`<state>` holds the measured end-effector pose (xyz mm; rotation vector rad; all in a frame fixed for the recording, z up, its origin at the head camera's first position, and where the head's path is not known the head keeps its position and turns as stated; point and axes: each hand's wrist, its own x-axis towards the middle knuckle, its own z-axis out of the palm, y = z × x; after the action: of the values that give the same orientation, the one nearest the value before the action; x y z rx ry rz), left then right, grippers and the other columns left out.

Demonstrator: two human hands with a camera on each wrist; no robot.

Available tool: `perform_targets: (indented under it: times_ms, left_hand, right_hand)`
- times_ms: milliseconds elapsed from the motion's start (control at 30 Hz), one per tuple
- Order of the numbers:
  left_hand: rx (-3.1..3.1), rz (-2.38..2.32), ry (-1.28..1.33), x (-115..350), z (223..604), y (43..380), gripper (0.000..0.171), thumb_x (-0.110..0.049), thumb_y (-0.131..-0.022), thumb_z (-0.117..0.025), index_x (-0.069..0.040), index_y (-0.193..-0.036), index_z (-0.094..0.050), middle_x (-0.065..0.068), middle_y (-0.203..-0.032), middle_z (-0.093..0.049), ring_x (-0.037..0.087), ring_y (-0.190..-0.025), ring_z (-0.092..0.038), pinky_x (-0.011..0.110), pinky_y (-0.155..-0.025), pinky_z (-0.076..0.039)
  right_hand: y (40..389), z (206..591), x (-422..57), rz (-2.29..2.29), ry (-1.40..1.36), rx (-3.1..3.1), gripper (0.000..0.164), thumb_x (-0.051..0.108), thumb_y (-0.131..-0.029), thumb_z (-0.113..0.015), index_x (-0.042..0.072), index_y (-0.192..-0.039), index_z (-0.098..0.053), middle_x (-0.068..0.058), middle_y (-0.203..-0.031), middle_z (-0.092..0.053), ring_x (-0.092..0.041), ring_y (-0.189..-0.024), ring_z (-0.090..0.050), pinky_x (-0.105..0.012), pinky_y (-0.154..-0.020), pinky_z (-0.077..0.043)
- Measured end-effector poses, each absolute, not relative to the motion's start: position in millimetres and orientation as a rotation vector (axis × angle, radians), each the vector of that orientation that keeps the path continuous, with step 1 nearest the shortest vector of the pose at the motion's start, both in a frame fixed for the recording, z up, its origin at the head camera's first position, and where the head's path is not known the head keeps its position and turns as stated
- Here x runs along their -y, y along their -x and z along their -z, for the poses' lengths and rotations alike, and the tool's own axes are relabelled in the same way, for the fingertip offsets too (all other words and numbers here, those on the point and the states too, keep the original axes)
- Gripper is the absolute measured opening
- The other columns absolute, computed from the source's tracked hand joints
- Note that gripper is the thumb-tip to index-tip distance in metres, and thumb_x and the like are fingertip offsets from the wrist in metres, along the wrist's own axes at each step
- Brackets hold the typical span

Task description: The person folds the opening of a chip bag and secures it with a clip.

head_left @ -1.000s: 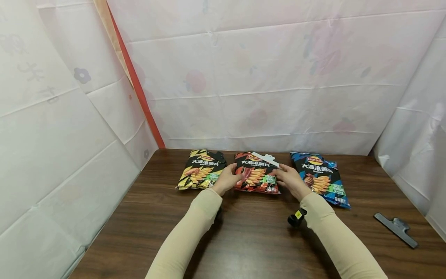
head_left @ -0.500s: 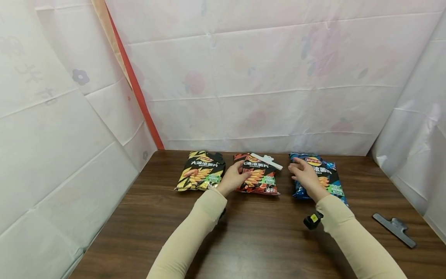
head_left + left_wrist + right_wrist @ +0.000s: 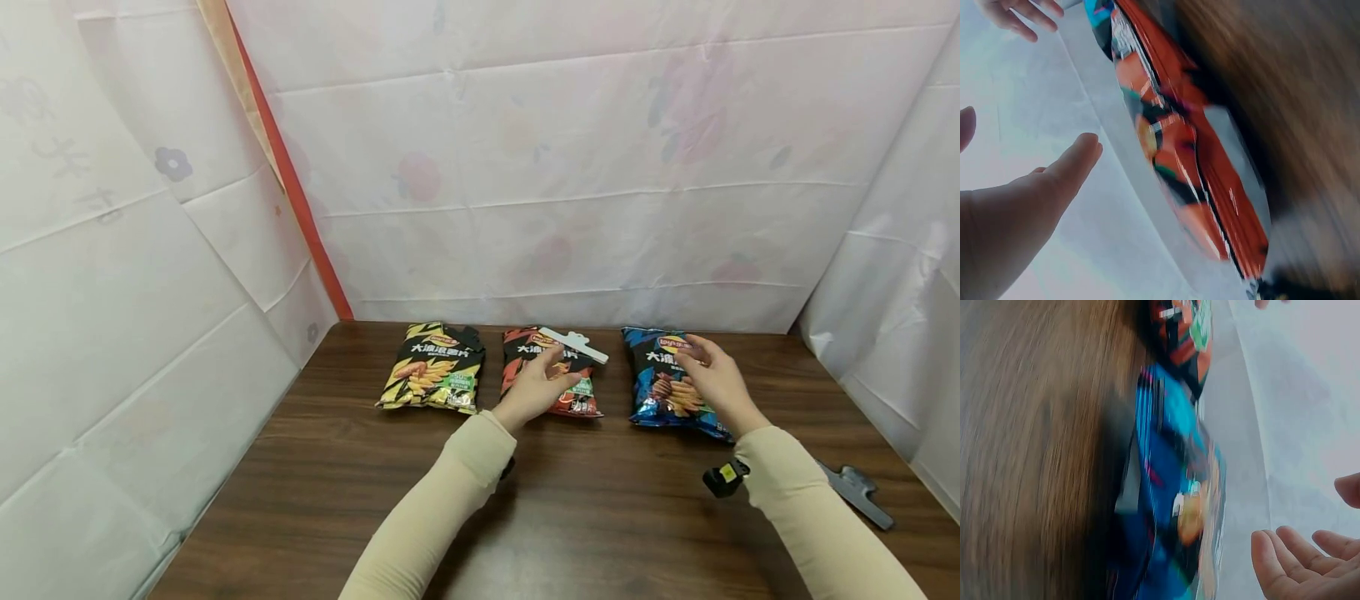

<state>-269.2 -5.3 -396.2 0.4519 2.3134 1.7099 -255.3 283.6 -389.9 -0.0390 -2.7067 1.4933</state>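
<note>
Above the table, loosely spread hands hover near red and blue crisp bags.

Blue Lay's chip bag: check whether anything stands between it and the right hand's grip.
Nothing visible does. The right wrist view shows only an open gap, white sheeting behind it, between the right hand's grip and the blue Lay's chip bag. The gray bag clip lies off to the right, partly hidden by the right sleeve.

The left hand and right hand are bare, beyond plain cream sleeves. A boxy black device with a yellow label shows by the right cuff, a black part by the left.
</note>
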Motion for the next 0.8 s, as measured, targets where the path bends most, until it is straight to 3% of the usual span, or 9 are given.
perform_targets:
  times_ms: [167,433,800]
  left_hand:
    - [-2.263,-1.713,-0.470,-7,400,267,0.068,-0.035,-0.096,-0.063,-0.018,-0.154,-0.031,0.009,-0.157,-0.037,0.031,-0.141,-0.040,0.048,-0.110,-0.040]
    - [-2.245,-1.692,-0.478,-29,408,263,0.068,-0.033,-0.095,-0.065,-0.012,-0.153,-0.035,0.011,-0.155,-0.040,0.032,-0.139,-0.043,0.045,-0.108,-0.043]
    - [-2.232,-1.573,-0.443,-62,424,262,0.067,-0.038,-0.093,-0.065,-0.017,-0.151,-0.038,0.002,-0.153,-0.044,0.024,-0.140,-0.042,0.043,-0.111,-0.039]
  right_hand:
    - [252,394,-303,-1.502,0.130,2.688,0.074,0.048,-0.104,-0.034,0.003,-0.157,-0.009,-0.035,-0.151,-0.030,-0.051,-0.130,-0.042,-0.060,-0.101,-0.042]
    - [250,404,-327,-1.545,0.261,2.642,0.070,0.040,-0.106,-0.033,-0.001,-0.156,-0.008,-0.037,-0.151,-0.028,-0.053,-0.131,-0.040,-0.059,-0.102,-0.040]
    - [247,417,-345,-1.410,0.409,2.736,0.073,0.043,-0.104,-0.034,-0.002,-0.156,-0.010,-0.038,-0.148,-0.032,-0.051,-0.132,-0.037,-0.061,-0.099,-0.040]
